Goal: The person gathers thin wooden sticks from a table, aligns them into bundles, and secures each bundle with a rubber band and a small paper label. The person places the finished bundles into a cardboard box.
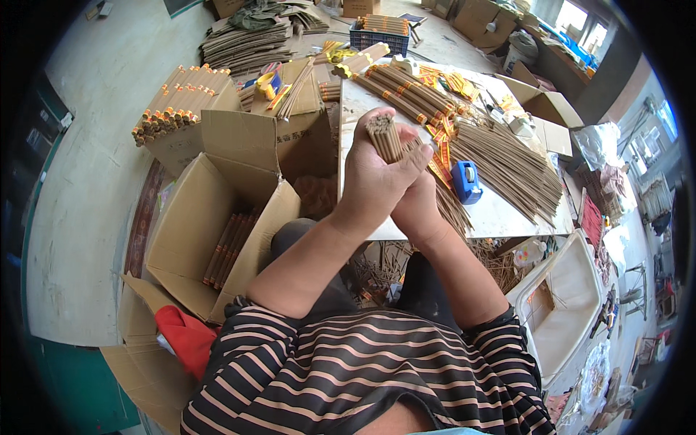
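A bundle of thin brown incense sticks [384, 136] is held above the near left part of the white table [520, 217], its cut ends tilted up toward me. My left hand [371, 170] is closed round its left side. From the right and below, my right hand [418, 194] also grips the bundle, partly hidden behind the left. Just right of my hands stands a blue tape dispenser [466, 181]. Beyond it, loose incense sticks [507, 167] lie spread over the tabletop. Red and yellow paper labels [441, 148] are beside them.
Finished bundles with bands [395, 94] lie farther back on the table. To my left, an open carton [174, 232] contains dark wrapped bundles [230, 246]; another stack [177, 101] rises behind it. A white plastic tub [565, 297] is at the right. Broken sticks [380, 264] litter below the table.
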The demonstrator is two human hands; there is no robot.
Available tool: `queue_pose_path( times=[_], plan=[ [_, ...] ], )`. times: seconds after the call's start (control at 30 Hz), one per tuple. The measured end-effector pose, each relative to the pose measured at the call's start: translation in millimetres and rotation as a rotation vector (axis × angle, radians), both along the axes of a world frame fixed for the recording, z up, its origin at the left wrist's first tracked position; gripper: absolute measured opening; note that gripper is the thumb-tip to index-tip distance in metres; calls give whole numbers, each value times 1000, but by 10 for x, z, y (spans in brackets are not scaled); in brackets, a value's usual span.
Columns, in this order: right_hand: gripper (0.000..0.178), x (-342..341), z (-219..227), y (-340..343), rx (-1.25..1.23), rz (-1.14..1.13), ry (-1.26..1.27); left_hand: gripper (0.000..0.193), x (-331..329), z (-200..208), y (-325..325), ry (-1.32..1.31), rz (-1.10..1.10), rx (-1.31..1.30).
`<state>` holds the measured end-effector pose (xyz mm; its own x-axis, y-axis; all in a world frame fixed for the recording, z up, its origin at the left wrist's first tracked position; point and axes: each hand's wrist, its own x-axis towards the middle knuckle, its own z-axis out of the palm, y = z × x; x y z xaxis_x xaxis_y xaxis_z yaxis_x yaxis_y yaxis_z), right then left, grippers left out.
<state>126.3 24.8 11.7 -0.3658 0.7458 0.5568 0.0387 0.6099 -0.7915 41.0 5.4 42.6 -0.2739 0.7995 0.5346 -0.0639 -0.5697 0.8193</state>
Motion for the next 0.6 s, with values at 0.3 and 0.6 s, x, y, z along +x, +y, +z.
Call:
queue_pose_path(
  times=[0.3,0.6],
  plan=[
    [15,63,150,-59,70,-13,-93,21,-1,332,-41,114,-50,69],
    [24,-66,-125,139,-158,125,158,17,-93,226,116,76,-248,-89]
  ],
)
